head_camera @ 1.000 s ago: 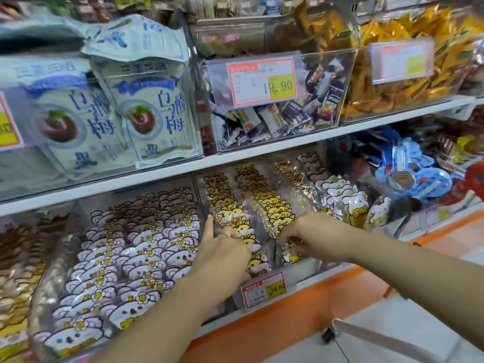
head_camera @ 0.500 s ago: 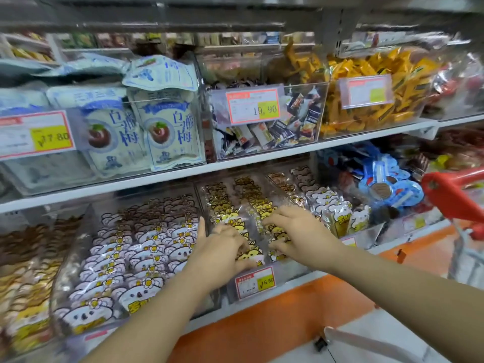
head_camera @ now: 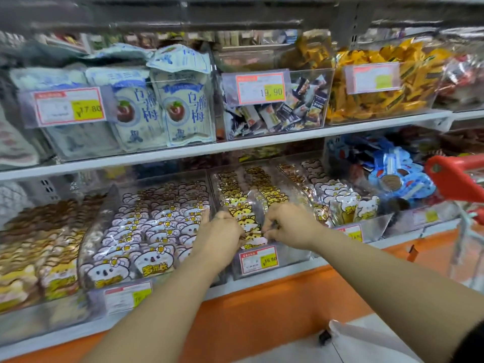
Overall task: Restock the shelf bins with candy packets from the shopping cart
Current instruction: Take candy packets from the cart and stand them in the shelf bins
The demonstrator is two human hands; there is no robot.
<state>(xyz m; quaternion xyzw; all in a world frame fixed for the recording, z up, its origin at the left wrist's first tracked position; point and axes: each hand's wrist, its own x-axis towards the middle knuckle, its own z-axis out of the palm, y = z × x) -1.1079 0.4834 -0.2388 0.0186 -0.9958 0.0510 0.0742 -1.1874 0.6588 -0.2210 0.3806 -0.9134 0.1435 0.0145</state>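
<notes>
Clear plastic bin point(head_camera: 296, 255): glossy, flat, yellow-faced candy packets point(head_camera: 245, 214) in upright rows. Left hand point(head_camera: 221, 235), right hand point(head_camera: 290, 225) at front row, fingers curled, apparently pinching packets; blur hides detail.

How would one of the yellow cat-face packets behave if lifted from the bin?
Probably light and floppy: the yellow cat-face packets are thin glossy film pouches. Likely slippery, given that shine. Packed upright in rows, neighbours may topple.

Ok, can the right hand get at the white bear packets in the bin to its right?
Probably yes: the right hand works the yellow packets next door, and the white bear packets stand in an open-topped bin, only a clear divider between.
</notes>
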